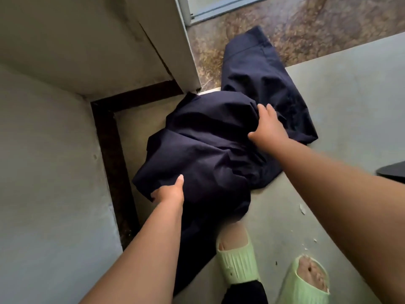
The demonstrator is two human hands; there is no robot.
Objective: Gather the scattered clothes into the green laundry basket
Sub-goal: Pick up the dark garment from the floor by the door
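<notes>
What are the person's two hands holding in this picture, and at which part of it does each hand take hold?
Both grip one dark navy garment on the floor. The left hand pinches its near left edge; the right hand clutches a fold near its upper middle.

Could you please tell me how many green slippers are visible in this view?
2: one green slipper beside the dark garment's lower edge, the other slipper further right near the frame's bottom edge.

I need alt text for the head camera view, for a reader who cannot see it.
Two bare hands, left hand and right hand, grip a dark navy garment lying on a grey floor. Pale green slippers show below.
</notes>
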